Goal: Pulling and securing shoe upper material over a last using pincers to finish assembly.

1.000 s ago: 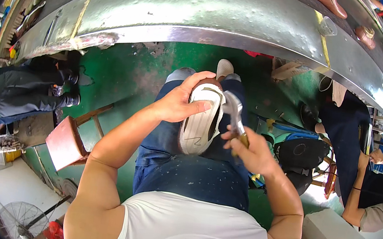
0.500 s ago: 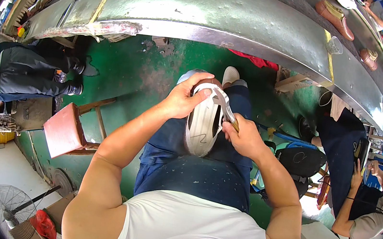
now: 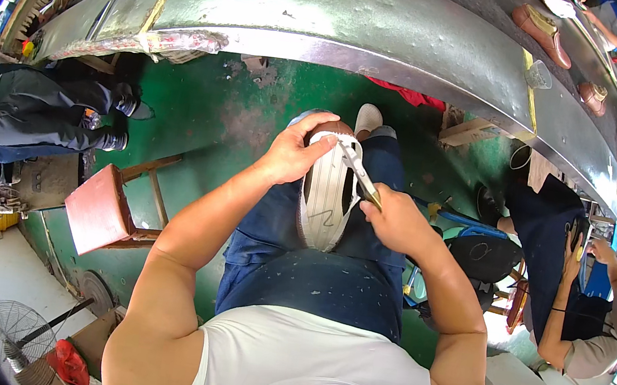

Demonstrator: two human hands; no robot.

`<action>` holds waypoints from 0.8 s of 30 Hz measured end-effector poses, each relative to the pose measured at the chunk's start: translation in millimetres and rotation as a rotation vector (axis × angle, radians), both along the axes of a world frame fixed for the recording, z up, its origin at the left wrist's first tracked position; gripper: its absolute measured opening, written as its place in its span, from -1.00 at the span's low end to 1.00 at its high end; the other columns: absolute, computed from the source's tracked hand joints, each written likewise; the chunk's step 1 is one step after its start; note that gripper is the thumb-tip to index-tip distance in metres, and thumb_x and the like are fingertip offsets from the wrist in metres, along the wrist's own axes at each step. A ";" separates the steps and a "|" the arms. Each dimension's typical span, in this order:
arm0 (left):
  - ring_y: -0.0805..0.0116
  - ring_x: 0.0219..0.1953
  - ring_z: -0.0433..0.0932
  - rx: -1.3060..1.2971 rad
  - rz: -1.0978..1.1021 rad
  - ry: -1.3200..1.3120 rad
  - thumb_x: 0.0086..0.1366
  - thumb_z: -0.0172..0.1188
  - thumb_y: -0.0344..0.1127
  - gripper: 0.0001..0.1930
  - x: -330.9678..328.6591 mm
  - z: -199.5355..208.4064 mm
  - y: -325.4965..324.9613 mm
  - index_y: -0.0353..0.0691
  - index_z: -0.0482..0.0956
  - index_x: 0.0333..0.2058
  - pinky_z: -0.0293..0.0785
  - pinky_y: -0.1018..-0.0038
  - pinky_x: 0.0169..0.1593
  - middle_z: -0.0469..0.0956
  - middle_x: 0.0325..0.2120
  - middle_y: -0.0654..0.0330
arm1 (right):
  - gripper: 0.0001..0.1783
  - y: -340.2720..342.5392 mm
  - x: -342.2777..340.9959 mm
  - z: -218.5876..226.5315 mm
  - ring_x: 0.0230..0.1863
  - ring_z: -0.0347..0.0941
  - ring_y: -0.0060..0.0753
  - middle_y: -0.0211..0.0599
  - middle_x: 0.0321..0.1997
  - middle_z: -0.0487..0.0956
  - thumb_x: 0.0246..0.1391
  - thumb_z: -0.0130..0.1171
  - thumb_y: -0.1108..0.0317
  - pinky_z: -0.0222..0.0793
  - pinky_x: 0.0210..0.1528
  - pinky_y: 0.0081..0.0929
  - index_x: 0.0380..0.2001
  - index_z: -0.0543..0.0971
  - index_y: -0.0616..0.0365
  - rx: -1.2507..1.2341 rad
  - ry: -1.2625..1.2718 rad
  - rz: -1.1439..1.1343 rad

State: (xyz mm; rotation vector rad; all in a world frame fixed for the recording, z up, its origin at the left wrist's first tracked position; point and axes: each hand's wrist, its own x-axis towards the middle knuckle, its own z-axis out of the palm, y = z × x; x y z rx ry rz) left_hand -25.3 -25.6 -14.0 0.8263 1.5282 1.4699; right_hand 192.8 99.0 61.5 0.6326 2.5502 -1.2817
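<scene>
A shoe (image 3: 322,206) lies sole side up on my lap, with its brown toe pointing away from me. Its pale underside bears a drawn squiggle, and a white edge runs around it. My left hand (image 3: 294,155) is wrapped over the toe end, fingers on the far side and thumb on the white edge. In my right hand (image 3: 397,220) are metal pliers (image 3: 360,174), gripped by the handles. Their tip reaches the white edge near my left thumb; whether the jaws pinch it cannot be made out.
A metal-edged bench (image 3: 286,10) crosses ahead, with brown shoes (image 3: 541,32) on its right part. A pink-topped stool (image 3: 100,208) stands left, and a wire fan (image 3: 14,329) lower left. One person (image 3: 62,113) is at left, another (image 3: 571,328) at right.
The pliers have turned, showing a narrower side, and their tip sits closer to my left thumb. My right hand has shifted slightly toward me. The left hand keeps its hold on the toe.
</scene>
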 end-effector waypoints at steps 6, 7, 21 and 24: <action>0.38 0.08 0.48 -0.021 -0.038 -0.014 0.38 0.22 -0.29 -0.55 -2.4 6.0 5.0 -0.19 0.44 0.21 0.40 0.44 0.18 0.52 0.04 0.14 | -0.67 -8.6 -7.3 15.1 -0.29 0.51 0.34 0.14 -0.41 0.59 0.31 0.05 0.19 0.43 -0.16 -0.01 -0.19 0.45 0.33 -0.186 0.175 -0.261; 0.38 0.08 0.48 -0.021 -0.058 -0.018 0.38 0.22 -0.30 -0.55 -3.1 10.2 6.0 -0.19 0.43 0.21 0.40 0.44 0.18 0.52 0.04 0.14 | -0.65 -7.7 -12.5 5.5 -0.28 0.51 0.36 0.15 -0.42 0.58 0.31 0.06 0.17 0.43 -0.17 0.00 -0.19 0.45 0.33 -0.015 0.313 -0.297; -0.03 0.30 0.38 -0.122 0.087 0.258 0.24 -0.08 -0.49 -0.36 58.4 -10.9 -49.1 -0.37 0.21 0.34 0.27 0.33 0.32 0.39 0.21 -0.25 | -0.47 -42.4 11.5 -78.5 -0.29 0.64 -0.16 -0.01 -0.31 0.63 0.08 0.29 0.06 0.51 -0.18 -0.29 -0.16 0.48 0.37 -0.431 -0.005 -0.632; 0.24 0.28 0.36 -0.155 -0.080 -0.006 0.14 -0.08 -0.59 -0.23 56.0 -3.1 -42.0 -0.27 0.12 0.41 0.22 0.45 0.33 0.39 0.24 -0.01 | -0.51 -42.4 29.0 -84.5 -0.39 0.65 -0.02 0.14 -0.27 0.64 -0.05 0.23 0.28 0.55 -0.33 -0.32 -0.10 0.47 0.43 -0.120 0.119 -0.480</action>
